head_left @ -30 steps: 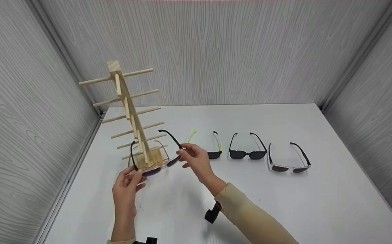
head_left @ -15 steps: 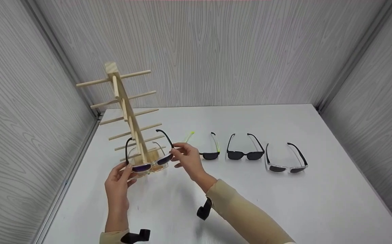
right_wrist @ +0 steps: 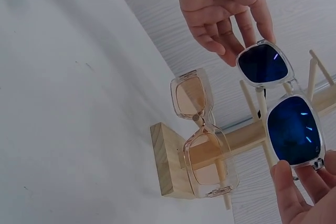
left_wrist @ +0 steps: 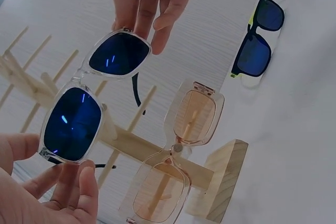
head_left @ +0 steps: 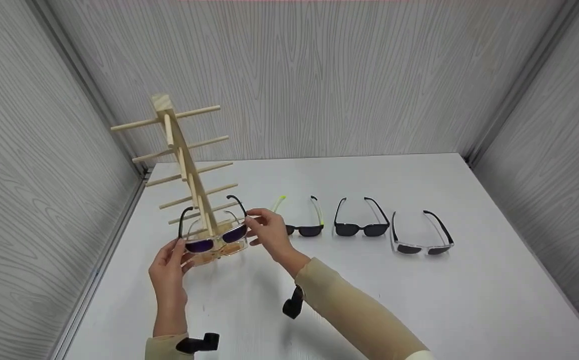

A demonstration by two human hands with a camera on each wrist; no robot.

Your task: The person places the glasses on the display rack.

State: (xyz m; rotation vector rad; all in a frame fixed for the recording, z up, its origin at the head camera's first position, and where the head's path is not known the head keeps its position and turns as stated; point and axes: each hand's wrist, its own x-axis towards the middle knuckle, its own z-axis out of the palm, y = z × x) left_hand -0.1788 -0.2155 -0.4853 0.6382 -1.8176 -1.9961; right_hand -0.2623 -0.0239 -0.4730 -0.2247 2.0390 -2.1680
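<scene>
Both hands hold one pair of sunglasses [left_wrist: 72,124] with a clear frame, dark blue lenses and black temples. My left hand [head_left: 168,270] pinches it at the left hinge, my right hand [head_left: 270,235] at the right hinge. The temples point away from me, toward the wooden display stand [head_left: 181,142], either side of its post. Just below, an orange-tinted pair of glasses [right_wrist: 207,153] with a clear frame hangs on the stand's lowest pegs. In the head view the held sunglasses partly overlap that pair.
To the right on the white table [head_left: 369,310] lie black-and-yellow sunglasses [head_left: 310,231], black sunglasses [head_left: 362,229] and clear-framed sunglasses with dark lenses [head_left: 424,249], all with temples unfolded. Bare pegs [head_left: 199,111] stick out from the stand's upper part. Grey wood-grain panels [head_left: 289,75] enclose the table.
Both hands have moved left with the sunglasses, bringing them in front of the stand's post above the orange-tinted pair. The lenses now face me more. The head view has shifted slightly.
</scene>
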